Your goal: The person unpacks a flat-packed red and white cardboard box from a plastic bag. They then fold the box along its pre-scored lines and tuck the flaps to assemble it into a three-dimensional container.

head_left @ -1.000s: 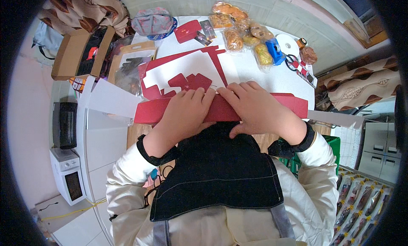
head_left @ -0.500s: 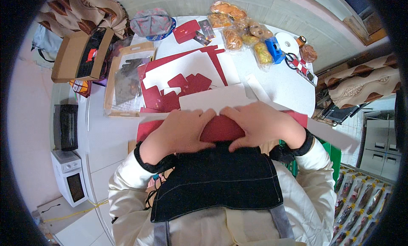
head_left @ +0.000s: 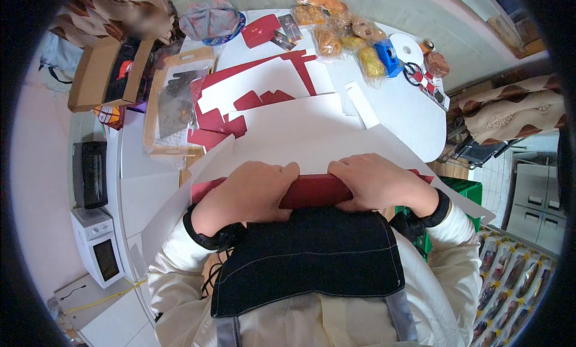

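Note:
A large sheet of card, white on one face (head_left: 294,146) and deep red on the other, lies across the table's near edge against my black apron (head_left: 312,257). My left hand (head_left: 246,191) grips its folded red strip (head_left: 315,192) from the left, thumb on top. On the right, my right hand (head_left: 384,184) pinches the same strip, fingers curled over it. Between the two hands the red strip bulges slightly toward me. Behind the sheet lie more die-cut red and white card pieces (head_left: 255,86), partly covered by it.
Bagged breads (head_left: 328,41), a blue tape dispenser (head_left: 390,60), a white roll (head_left: 406,47) and scissors (head_left: 414,77) stand at the far right. To the left are a wooden tray (head_left: 150,116), an opened cardboard box (head_left: 90,77) and a grey cap (head_left: 210,23). A green crate (head_left: 461,192) is below right.
The sheet's white face has spread out and covers more of the red pieces behind it. My hands are slightly farther apart, and the red strip between them looks wider and flatter.

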A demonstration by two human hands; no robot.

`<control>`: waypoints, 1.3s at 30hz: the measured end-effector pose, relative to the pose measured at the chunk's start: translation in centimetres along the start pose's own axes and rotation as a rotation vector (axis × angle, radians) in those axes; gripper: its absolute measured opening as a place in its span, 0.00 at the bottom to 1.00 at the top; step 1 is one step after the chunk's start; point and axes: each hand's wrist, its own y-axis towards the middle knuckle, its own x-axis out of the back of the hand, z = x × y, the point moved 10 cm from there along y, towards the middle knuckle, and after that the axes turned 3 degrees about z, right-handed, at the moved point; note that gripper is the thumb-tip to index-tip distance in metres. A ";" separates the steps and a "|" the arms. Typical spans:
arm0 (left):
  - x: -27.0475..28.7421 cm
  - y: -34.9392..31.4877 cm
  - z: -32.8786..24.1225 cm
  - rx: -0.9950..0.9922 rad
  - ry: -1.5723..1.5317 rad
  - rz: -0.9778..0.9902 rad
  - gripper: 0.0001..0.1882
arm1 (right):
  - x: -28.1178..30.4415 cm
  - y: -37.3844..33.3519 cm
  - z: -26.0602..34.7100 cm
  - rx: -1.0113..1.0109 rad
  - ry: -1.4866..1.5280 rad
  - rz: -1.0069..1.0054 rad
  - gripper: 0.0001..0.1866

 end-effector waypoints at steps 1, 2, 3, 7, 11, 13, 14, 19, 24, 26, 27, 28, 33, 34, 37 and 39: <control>-0.2 0.1 0.0 0.003 -0.004 0.026 0.26 | -0.2 0.2 0.0 -0.018 0.017 0.052 0.23; -0.4 0.1 0.0 0.006 -0.008 0.051 0.26 | -0.6 0.3 -0.1 -0.035 0.035 0.104 0.23; -0.7 0.2 0.1 0.021 -0.014 0.080 0.25 | -1.1 0.3 -0.3 -0.051 0.059 0.139 0.23; -1.0 0.3 0.1 0.081 -0.100 0.200 0.24 | -1.7 0.5 -0.4 -0.064 0.145 0.194 0.23; -1.0 -0.2 0.3 0.077 -0.149 0.167 0.24 | -1.2 0.2 -0.1 -0.093 0.226 0.191 0.24; -0.6 -1.1 0.2 0.118 -0.083 0.093 0.23 | -0.9 -0.8 -0.9 -0.133 0.228 0.170 0.23; -0.4 -1.4 0.3 0.139 -0.051 0.057 0.23 | -0.9 -1.2 -1.4 -0.153 0.229 0.160 0.23; -1.9 -1.2 0.2 0.069 -0.054 0.117 0.23 | -3.6 -1.1 -1.4 -0.087 0.223 0.290 0.21; -1.8 -1.4 0.4 0.085 -0.092 0.138 0.25 | -4.4 -0.7 -1.6 -0.052 0.351 0.267 0.22; -1.2 -1.8 0.4 0.065 -0.096 0.031 0.25 | -3.4 -1.0 -1.5 -0.089 0.345 0.240 0.21; -0.6 -2.4 0.7 0.101 -0.037 -0.042 0.25 | -3.3 -1.2 -1.7 -0.115 0.320 0.240 0.21; 0.1 -3.0 0.7 0.132 0.025 -0.117 0.26 | -3.0 -1.4 -1.9 -0.146 0.293 0.235 0.22; 0.6 -6.1 1.9 0.278 0.163 -0.136 0.24 | -3.5 -2.8 -3.1 -0.217 0.221 0.223 0.24; 0.6 -6.6 1.9 0.276 0.240 -0.195 0.22 | -3.3 -2.9 -3.0 -0.221 0.175 0.206 0.23; -0.6 -7.0 2.4 0.258 0.217 -0.189 0.16 | -2.8 -3.4 -2.9 -0.218 0.082 0.182 0.21; -1.4 -7.1 2.6 0.233 0.159 -0.166 0.14 | -3.0 -3.5 -2.6 -0.199 0.081 0.205 0.19</control>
